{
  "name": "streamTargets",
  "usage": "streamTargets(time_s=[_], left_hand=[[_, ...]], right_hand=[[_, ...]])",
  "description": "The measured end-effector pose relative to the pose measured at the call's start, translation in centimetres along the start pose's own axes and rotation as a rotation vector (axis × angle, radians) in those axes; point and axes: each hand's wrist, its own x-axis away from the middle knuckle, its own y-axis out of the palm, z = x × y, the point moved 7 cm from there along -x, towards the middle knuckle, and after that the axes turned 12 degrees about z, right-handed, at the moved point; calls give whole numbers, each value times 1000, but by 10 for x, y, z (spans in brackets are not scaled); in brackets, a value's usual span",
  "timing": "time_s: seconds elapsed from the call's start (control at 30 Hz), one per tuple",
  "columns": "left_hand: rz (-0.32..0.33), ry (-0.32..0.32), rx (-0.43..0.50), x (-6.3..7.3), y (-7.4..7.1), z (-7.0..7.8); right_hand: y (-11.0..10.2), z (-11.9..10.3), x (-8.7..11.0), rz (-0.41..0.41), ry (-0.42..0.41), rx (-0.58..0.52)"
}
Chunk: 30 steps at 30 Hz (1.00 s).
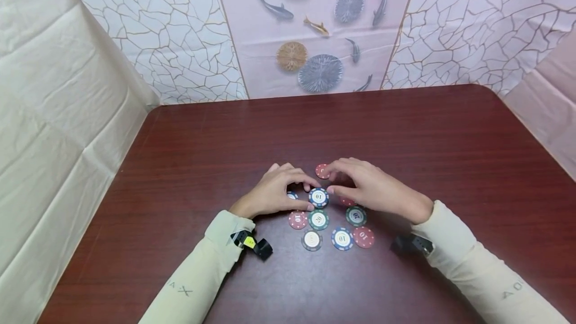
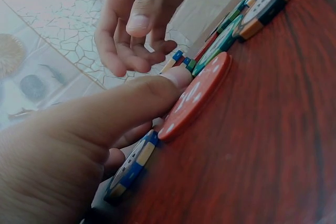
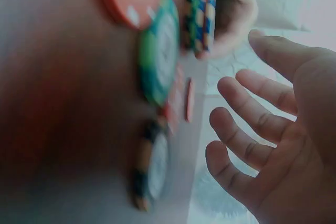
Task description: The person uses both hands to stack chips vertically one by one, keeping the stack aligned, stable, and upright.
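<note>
My left hand (image 1: pixel 273 192) holds a small stack of poker chips (image 1: pixel 318 197) between thumb and forefinger, a blue chip marked 10 on top. The stack's layered blue, green and cream edges show in the right wrist view (image 3: pixel 201 24). Just right of it my right hand (image 1: pixel 366 184) hovers with loosely spread fingers, and its palm is bare in the right wrist view. Beyond its fingertips lies a red chip (image 1: pixel 321 171); another red chip (image 1: pixel 347 202) is partly hidden beneath the hand. A blue chip (image 1: pixel 292 195) peeks out under my left hand.
Nearer me, several chips lie flat on the dark red wooden table (image 1: pixel 216 139): a green chip (image 1: pixel 318 219) and a red chip (image 1: pixel 297 220) by my left thumb, a grey-rimmed chip (image 1: pixel 312 240), a blue chip (image 1: pixel 342 239), a red chip (image 1: pixel 363 237) and another green chip (image 1: pixel 356 216).
</note>
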Motion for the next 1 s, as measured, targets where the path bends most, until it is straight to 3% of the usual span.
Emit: streamTargets(time_s=[0.13, 0.33, 0.6, 1.0], left_hand=[[2, 0, 12, 1, 1, 0], [12, -1, 28, 1, 0, 1], [13, -2, 22, 0, -1, 1], [3, -9, 17, 1, 0, 1]], right_hand=[[-10, 10, 0, -45, 17, -39], [-20, 20, 3, -125, -37, -67], [-14, 33, 11, -281, -53, -53], [-8, 37, 14, -308, -36, -42]])
